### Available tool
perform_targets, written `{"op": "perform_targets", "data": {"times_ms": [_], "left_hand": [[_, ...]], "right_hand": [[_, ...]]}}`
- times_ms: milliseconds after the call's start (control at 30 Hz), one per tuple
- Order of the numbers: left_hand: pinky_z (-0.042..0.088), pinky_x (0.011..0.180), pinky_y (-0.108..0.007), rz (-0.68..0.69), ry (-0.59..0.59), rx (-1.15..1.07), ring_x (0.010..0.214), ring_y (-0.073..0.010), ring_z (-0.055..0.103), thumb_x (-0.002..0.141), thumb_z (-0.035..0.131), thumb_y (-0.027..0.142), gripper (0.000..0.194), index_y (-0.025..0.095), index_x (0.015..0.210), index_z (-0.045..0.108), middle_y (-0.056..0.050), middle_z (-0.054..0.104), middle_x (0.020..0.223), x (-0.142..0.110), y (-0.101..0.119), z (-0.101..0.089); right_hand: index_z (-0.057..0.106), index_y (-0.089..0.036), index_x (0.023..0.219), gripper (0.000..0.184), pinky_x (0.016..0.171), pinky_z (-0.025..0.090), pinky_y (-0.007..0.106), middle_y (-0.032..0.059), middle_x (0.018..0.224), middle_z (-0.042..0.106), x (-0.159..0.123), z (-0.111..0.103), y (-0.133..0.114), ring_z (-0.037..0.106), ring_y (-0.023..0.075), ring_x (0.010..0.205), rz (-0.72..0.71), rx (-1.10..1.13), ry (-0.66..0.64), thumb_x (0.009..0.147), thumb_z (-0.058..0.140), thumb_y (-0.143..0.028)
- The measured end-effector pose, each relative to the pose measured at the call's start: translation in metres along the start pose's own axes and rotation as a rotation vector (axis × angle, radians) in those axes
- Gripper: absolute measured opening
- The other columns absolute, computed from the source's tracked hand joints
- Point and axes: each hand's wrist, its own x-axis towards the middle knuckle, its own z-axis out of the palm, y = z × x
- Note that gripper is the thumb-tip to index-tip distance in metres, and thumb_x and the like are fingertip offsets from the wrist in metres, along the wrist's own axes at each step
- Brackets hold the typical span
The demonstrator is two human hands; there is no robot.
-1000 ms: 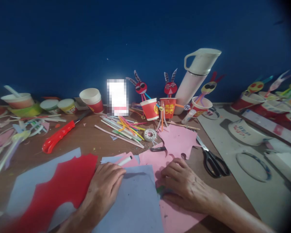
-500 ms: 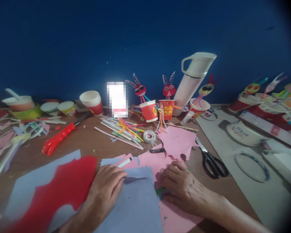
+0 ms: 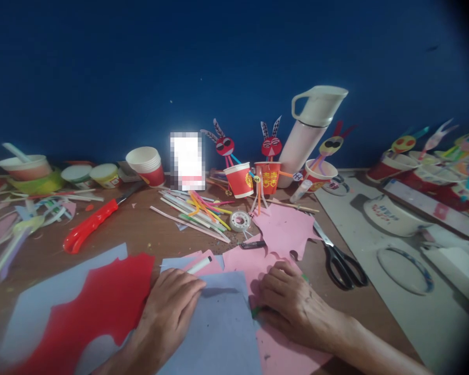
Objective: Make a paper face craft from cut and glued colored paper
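My left hand [image 3: 171, 304] rests on the left edge of a blue-grey sheet of paper [image 3: 219, 328], fingers bent together and the thumb lying along its top. My right hand [image 3: 293, 304] lies curled over pink paper [image 3: 281, 351], just right of the blue sheet. Bits of something green [image 3: 256, 312] peek out from under it; the rest is hidden. Behind the left hand, a white marker [image 3: 198, 265] with a dark end lies on pink paper. A red cut-out shape [image 3: 101, 291] sits on another blue-grey sheet to the left.
Black-handled scissors [image 3: 344, 265] lie right of my right hand, beside a cut pink piece [image 3: 285, 229]. Straws [image 3: 195, 211], a tape roll [image 3: 240, 221] and a red-handled cutter [image 3: 91, 224] lie farther back. Decorated paper cups [image 3: 238, 179] and a leaning white flask [image 3: 303, 146] stand by the wall.
The view has shifted very slightly. Both hands stay in nearly the same places on the papers, and nothing has visibly been picked up or let go.
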Motion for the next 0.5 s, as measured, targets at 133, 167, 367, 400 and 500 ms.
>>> {"op": "perform_targets", "data": {"times_ms": [133, 167, 367, 400, 500], "left_hand": [[0.041, 0.079, -0.032, 0.025, 0.004, -0.032, 0.083, -0.0164, 0.054, 0.089, 0.052, -0.002, 0.022, 0.015, 0.101, 0.058, -0.004, 0.063, 0.085, -0.001, 0.000, 0.001], [0.041, 0.079, -0.033, 0.030, 0.005, -0.036, 0.083, -0.0167, 0.053, 0.089, 0.051, -0.002, 0.023, 0.015, 0.102, 0.058, -0.004, 0.063, 0.085, -0.001, -0.001, 0.001], [0.040, 0.085, -0.038, 0.094, -0.032, -0.112, 0.086, -0.0178, 0.052, 0.085, 0.053, -0.007, 0.028, 0.013, 0.103, 0.058, -0.006, 0.062, 0.088, -0.004, 0.004, 0.001], [0.040, 0.086, -0.039, 0.115, -0.043, -0.127, 0.086, -0.0180, 0.051, 0.084, 0.053, -0.008, 0.029, 0.013, 0.104, 0.059, -0.007, 0.062, 0.088, -0.004, 0.006, 0.000], [0.040, 0.087, -0.041, 0.157, -0.078, -0.157, 0.086, -0.0186, 0.051, 0.082, 0.052, -0.009, 0.032, 0.012, 0.105, 0.059, -0.007, 0.062, 0.089, -0.004, 0.013, -0.002]], "right_hand": [[0.061, -0.018, 0.093, 0.007, 0.082, 0.033, 0.038, 0.0035, 0.088, 0.066, 0.002, 0.000, -0.001, 0.057, 0.0199, 0.081, 0.045, 0.039, 0.044, 0.094, 0.054, -0.017], [0.061, -0.018, 0.097, 0.007, 0.082, 0.033, 0.039, 0.0039, 0.091, 0.067, 0.002, 0.001, -0.001, 0.058, 0.0202, 0.083, 0.057, 0.051, 0.063, 0.094, 0.054, -0.017], [0.059, -0.017, 0.111, 0.019, 0.080, 0.033, 0.040, 0.0086, 0.105, 0.067, 0.005, 0.007, 0.001, 0.056, 0.0249, 0.090, 0.181, 0.049, 0.119, 0.093, 0.053, -0.016], [0.059, -0.017, 0.112, 0.020, 0.080, 0.033, 0.040, 0.0090, 0.106, 0.067, 0.006, 0.008, 0.000, 0.056, 0.0254, 0.091, 0.192, 0.047, 0.119, 0.093, 0.051, -0.015], [0.059, -0.018, 0.113, 0.021, 0.079, 0.033, 0.040, 0.0083, 0.104, 0.066, 0.009, 0.009, -0.004, 0.054, 0.0257, 0.090, 0.211, 0.049, 0.101, 0.093, 0.052, -0.018]]}}
